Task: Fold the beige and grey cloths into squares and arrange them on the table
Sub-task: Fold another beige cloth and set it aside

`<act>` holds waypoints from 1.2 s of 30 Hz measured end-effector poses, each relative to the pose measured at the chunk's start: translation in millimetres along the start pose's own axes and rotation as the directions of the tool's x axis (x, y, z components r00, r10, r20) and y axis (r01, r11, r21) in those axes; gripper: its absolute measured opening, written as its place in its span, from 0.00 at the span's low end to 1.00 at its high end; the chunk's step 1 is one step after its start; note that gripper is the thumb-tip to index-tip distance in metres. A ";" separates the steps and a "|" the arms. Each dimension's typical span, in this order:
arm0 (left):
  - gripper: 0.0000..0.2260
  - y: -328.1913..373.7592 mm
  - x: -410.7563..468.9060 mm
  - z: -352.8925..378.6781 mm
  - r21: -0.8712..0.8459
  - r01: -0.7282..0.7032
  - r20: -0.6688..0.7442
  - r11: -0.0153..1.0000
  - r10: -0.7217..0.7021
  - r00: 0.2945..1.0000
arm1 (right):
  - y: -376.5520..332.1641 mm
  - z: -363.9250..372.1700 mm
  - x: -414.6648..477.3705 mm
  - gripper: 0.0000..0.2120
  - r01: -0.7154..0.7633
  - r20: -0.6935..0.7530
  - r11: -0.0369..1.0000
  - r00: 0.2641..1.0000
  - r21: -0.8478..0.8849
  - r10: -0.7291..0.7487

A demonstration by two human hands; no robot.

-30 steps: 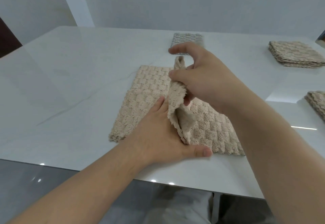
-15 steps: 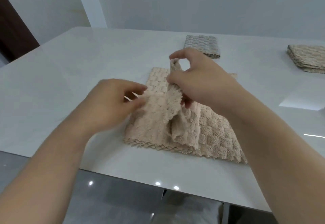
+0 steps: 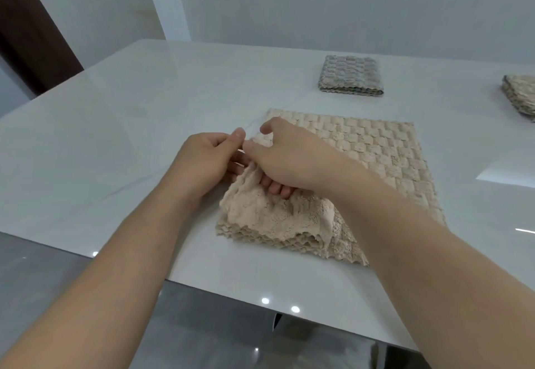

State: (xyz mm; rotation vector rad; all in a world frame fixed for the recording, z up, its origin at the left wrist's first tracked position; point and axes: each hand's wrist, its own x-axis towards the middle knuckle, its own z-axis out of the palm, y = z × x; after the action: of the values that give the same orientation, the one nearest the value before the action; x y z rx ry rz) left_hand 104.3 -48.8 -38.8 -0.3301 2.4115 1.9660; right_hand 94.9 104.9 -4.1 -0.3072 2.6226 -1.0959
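A beige waffle-textured cloth (image 3: 373, 154) lies on the white table (image 3: 144, 125), with a folded-over, rumpled flap (image 3: 269, 215) at its near left. My left hand (image 3: 205, 163) pinches the flap's far left corner between thumb and fingers. My right hand (image 3: 289, 157) lies across the same edge, fingers curled under and gripping the fabric. A folded grey cloth (image 3: 350, 76) sits at the back of the table. A folded beige stack (image 3: 521, 96) rests at the far right edge.
The table's front edge (image 3: 260, 290) runs close below the cloth, with grey floor beneath. A dark door (image 3: 31, 35) stands at the far left by the white wall.
The raised flap has been carried left and down onto the cloth. Both hands have come together at its far left corner, and the view has shifted left.
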 end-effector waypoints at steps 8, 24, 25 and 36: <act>0.06 -1.2 2.3 1.0 0.105 -0.056 0.007 0.993 0.055 0.998 | 22.9 -33.5 -12.8 0.13 0.070 -0.242 0.996 0.967 -0.052 -0.081; 0.12 19.6 -1.8 25.6 0.506 -0.200 0.095 0.839 0.177 0.980 | 80.0 -44.1 -12.7 0.14 -0.053 -0.176 0.997 0.983 -0.048 0.044; 0.10 18.0 0.7 26.2 0.494 -0.198 0.079 0.847 0.183 0.980 | 81.1 -43.9 -12.6 0.15 -0.051 -0.173 0.998 0.984 -0.047 0.042; 0.13 17.9 4.8 25.2 0.610 -0.175 0.042 0.773 0.189 0.981 | 84.2 -40.6 -11.8 0.20 -0.022 -0.111 0.985 0.994 -0.169 0.003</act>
State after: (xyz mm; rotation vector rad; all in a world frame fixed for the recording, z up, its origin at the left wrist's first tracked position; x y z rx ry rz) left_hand 93.5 -21.8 -27.4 -0.0945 3.0043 1.0958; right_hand 85.0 193.2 -35.3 -0.2718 2.8186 -0.9111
